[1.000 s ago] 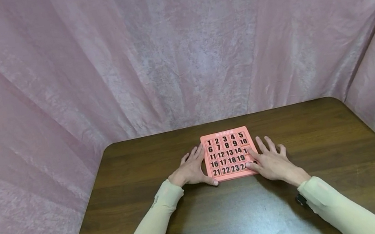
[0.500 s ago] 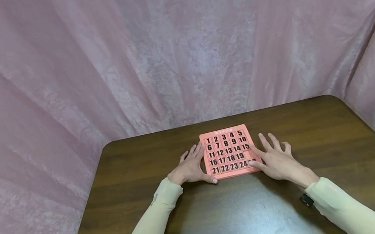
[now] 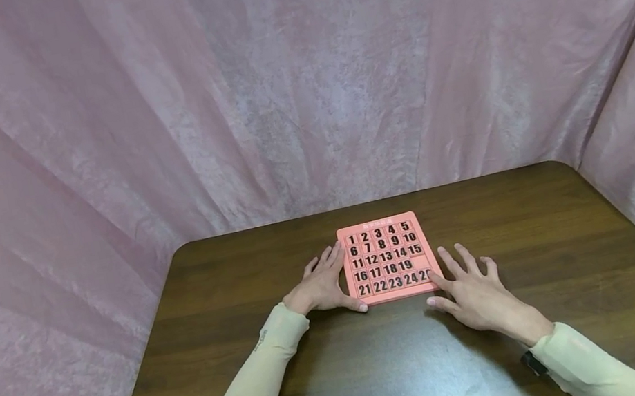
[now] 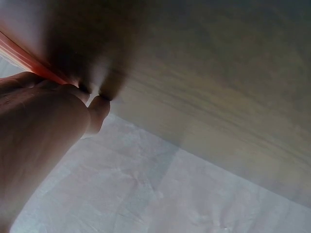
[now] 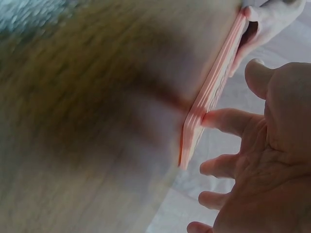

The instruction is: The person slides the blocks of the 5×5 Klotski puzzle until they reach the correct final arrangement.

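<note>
A pink number slide puzzle (image 3: 381,223) lies flat on the table, its black-numbered tiles in rows. The gap (image 3: 421,262) is at the right end of the fourth row, beside tile 19. My left hand (image 3: 322,290) rests along the puzzle's left edge, fingers extended, thumb by the front left corner. At the lower right, the index finger of my right hand (image 3: 479,299) touches the tile marked 20 (image 3: 424,275), partly covering it. The right thumb and other fingers are spread off the board. In the right wrist view, that index fingertip meets the puzzle's edge (image 5: 214,87).
The dark wooden table (image 3: 253,265) extends around the puzzle on all sides. Behind it and at both sides hang pink velvet curtains (image 3: 299,89). A dark band (image 3: 533,364) is on the right wrist, at the sleeve cuff.
My right hand has drawn back toward the front right, its thumb leaving the board. Tile 15, partly covered before, is now in full view. My left hand has stayed at the left edge.
</note>
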`<state>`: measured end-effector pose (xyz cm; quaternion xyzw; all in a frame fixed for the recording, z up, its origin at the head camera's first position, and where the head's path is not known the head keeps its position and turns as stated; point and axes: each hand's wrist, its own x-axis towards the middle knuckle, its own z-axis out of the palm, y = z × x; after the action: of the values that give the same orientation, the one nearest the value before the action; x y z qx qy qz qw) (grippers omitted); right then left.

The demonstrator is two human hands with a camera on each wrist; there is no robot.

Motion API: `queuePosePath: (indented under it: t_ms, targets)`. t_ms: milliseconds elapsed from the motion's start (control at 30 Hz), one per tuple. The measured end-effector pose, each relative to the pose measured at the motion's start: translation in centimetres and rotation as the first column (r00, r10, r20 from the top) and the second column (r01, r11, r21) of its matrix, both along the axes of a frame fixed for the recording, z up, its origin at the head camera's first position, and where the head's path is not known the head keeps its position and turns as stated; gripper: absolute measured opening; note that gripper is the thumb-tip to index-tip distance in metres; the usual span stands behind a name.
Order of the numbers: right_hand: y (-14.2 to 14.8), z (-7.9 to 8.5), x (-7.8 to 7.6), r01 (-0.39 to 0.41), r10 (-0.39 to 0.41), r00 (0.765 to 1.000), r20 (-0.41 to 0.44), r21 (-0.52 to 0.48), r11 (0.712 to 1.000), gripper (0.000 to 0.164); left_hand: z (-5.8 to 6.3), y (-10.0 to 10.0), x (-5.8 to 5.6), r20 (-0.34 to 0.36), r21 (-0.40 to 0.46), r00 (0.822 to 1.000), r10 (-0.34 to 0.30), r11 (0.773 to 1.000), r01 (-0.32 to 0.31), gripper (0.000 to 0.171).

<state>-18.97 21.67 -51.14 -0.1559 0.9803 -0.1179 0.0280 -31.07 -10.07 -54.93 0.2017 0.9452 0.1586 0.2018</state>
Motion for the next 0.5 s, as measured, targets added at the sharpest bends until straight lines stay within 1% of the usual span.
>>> queuePosePath:
  t_ms: [233,333,500]
  targets:
    - [-0.19,-0.36,-0.04,0.005,-0.005,1.0,-0.024,0.01,1.0,0.061,0.93,0.03,0.46,-0.017,0.014,1.0,-0.012,1.0,0.012,0.149]
    - [-0.23,-0.6,-0.12,0.011,-0.011,0.999,-0.031,0.008,1.0,0.061,0.72,-0.04,0.39,-0.016,0.008,1.0,-0.012,1.0,0.013,0.149]
    - [-0.28,-0.87,-0.38,0.018,-0.018,0.999,-0.031,0.0,1.0,0.062,0.72,0.0,0.42,-0.007,0.004,1.0,-0.013,1.0,0.013,0.15]
